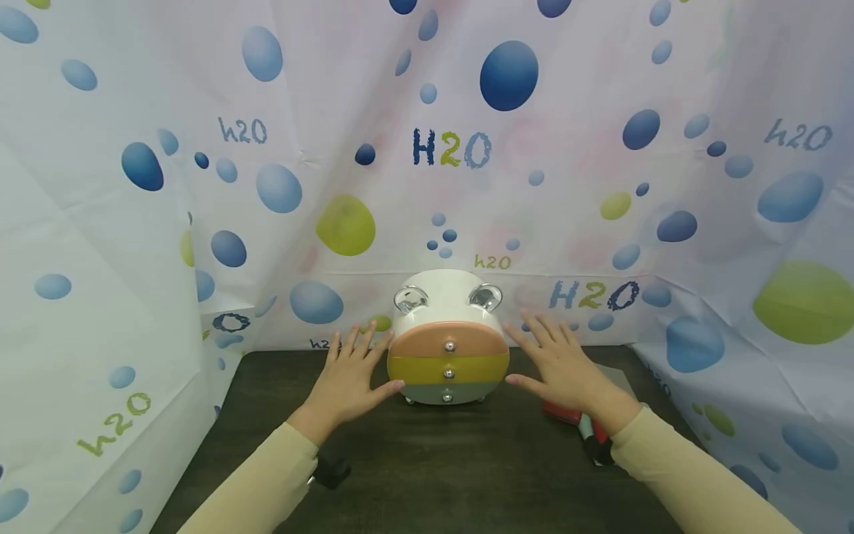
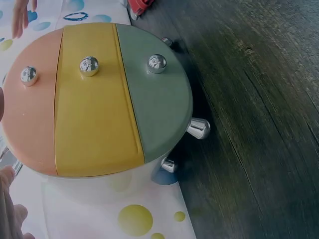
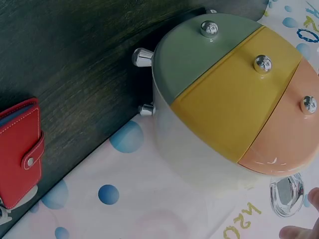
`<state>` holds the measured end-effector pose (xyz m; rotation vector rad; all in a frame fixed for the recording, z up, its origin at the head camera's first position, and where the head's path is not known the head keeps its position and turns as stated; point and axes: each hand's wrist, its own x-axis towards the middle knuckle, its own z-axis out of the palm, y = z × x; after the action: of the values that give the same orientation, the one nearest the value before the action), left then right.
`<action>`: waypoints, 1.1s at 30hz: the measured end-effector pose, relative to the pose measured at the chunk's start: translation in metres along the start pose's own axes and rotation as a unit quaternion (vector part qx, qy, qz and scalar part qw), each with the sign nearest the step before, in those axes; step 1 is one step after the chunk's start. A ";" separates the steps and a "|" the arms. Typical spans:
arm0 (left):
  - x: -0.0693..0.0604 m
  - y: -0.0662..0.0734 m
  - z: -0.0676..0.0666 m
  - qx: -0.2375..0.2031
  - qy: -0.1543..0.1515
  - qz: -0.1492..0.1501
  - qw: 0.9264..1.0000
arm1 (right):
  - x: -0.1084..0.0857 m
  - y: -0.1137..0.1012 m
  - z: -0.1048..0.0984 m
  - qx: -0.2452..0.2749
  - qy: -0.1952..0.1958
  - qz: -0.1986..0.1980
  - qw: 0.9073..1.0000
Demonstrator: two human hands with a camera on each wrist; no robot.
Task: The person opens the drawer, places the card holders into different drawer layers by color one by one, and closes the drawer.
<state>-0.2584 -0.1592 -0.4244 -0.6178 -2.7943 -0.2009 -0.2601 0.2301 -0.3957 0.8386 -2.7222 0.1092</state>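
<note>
Cream-coloured and rounded, a small drawer cabinet stands upright on the dark wooden bench, directly between the left hand and the right hand. Both hands have their fingers spread and straight, and neither grips anything. Each thumb points inward to the cabinet's side (whether either one touches it, I cannot tell). Across the front run a peach drawer on top, a yellow drawer in the middle and a green drawer at the bottom, each with a silver knob. Two shiny loops sit above them like ears. Near the right forearm, partly hidden in the head view, lies a red case with a snapped strap. A black object rests beside the left sleeve. Behind everything hangs a bubble-printed sheet.
</note>
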 end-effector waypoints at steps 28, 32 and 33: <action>0.018 -0.003 0.019 -0.099 0.009 -0.041 0.994 | 0.000 -0.013 0.013 0.038 0.038 0.013 0.998; 0.022 -0.003 0.018 -0.122 0.003 -0.050 0.991 | 0.002 -0.015 0.014 0.043 0.044 0.022 0.998; 0.023 -0.003 0.018 -0.129 0.002 -0.053 0.990 | 0.002 -0.016 0.014 0.045 0.045 0.025 0.998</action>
<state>-0.2837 -0.1493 -0.4349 -0.5224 -2.8218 -0.5933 -0.2560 0.2135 -0.4091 0.7713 -2.6701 0.2758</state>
